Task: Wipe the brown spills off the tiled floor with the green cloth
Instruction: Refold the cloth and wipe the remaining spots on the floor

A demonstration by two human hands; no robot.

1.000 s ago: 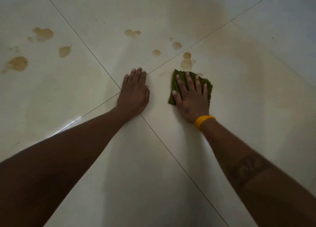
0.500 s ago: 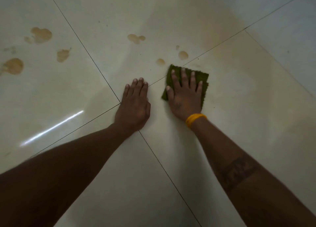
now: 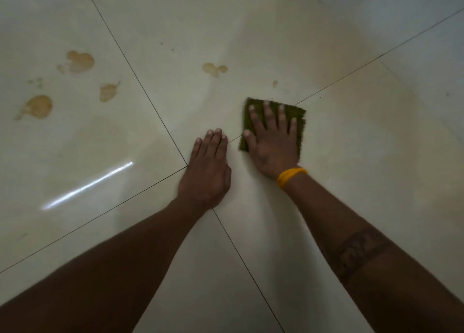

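While the right hand point(image 3: 272, 142) presses flat on the green cloth point(image 3: 300, 118), its fingers lie straight and spread apart, thumb out to the side. The cloth is a dark olive square with fuzzy, frayed-looking edges, lying on the tiled floor point(image 3: 364, 157) across a grout line, and the hand covers most of it. A yellow wristband point(image 3: 290, 176) circles that wrist. Just beside it, the left hand point(image 3: 207, 167) rests palm-down on the tile, fingers straight and close together. Brown spills point(image 3: 80, 61) remain on the tiles beyond, well left of the cloth; a smaller one point(image 3: 214, 68) lies nearer.
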